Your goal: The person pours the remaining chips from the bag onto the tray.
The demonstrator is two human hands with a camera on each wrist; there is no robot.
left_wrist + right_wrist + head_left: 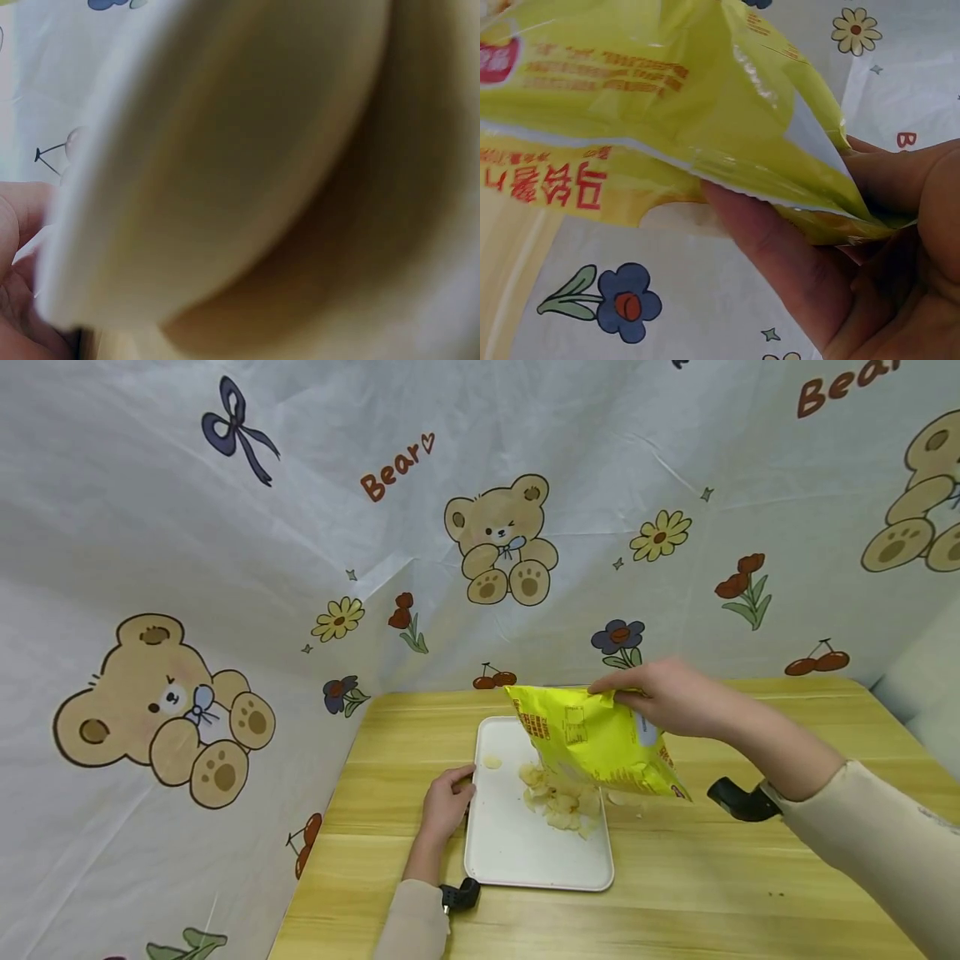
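My right hand [667, 697] grips a yellow potato chip bag [592, 739] by its upper end, holding it tilted over the tray. In the right wrist view, the thumb and fingers [772, 255] pinch the crumpled bag [705, 97], which bears red print. Below it, a heap of potato chips [558, 806] lies on the white rectangular tray [525, 860], partly hidden by the bag. One chip [492, 762] lies apart near the tray's left rim. My left hand [444, 806] holds that rim. The tray's pale edge [225, 165] fills much of the left wrist view, blurred, with fingers [26, 210] beside it.
The tray stands on a wooden table [690, 877]. Some pale bits [621, 799] and small dark crumbs [776, 894] lie right of the tray. A cloth [360, 410] printed with bears and flowers hangs behind and at the left. Black wrist mounts [742, 800] sit at both cuffs.
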